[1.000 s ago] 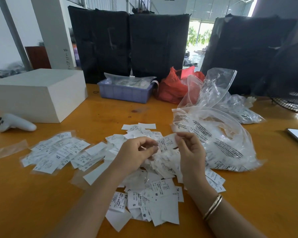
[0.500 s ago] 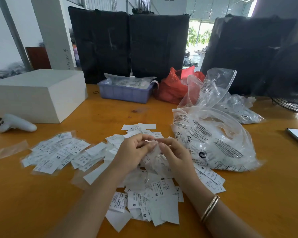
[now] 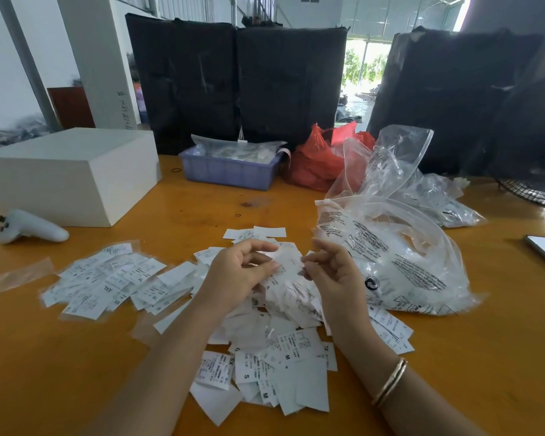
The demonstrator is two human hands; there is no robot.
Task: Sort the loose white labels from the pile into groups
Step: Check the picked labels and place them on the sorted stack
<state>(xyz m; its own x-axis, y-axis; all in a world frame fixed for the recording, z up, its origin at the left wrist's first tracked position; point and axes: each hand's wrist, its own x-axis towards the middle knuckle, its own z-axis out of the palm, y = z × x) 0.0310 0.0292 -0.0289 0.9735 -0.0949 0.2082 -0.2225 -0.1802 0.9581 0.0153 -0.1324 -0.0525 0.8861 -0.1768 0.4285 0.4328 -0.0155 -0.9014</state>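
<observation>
Two hands have separated since half a second ago, when my fingertips met over the pile [image 3: 277,335] around one label.

1. Far left: a white controller [image 3: 29,229] and a white box [image 3: 73,174] lie untouched on the table [image 3: 76,372]. They play no part in sorting.

2. Left group [image 3: 107,278]: labels already sorted lie in a spread fan, some under clear film, with XXL and XL marks readable. This group looks the same as it did a second ago.

3. Left hand [image 3: 236,278]: it hovers over the far edge of the pile, fingers loosely curled, thumb and forefinger apart. A label [image 3: 283,259] stands just beside the fingertips. I cannot tell whether the fingers pinch it or only touch it.

4. Right hand [image 3: 337,275]: it has drawn back to the right, and a gap is now open between the hands. The fingers are half curled and relaxed. I see nothing held in them.

5. Right: a clear bag [image 3: 400,262] of further labels lies against the pile, unmoved.

Judgement: the label was probably read or peeled from its neighbours while the hands were together. The parting suggests it is ready to go to a group. Most labels remain unsorted in the pile, so the task is at an early stage.
</observation>
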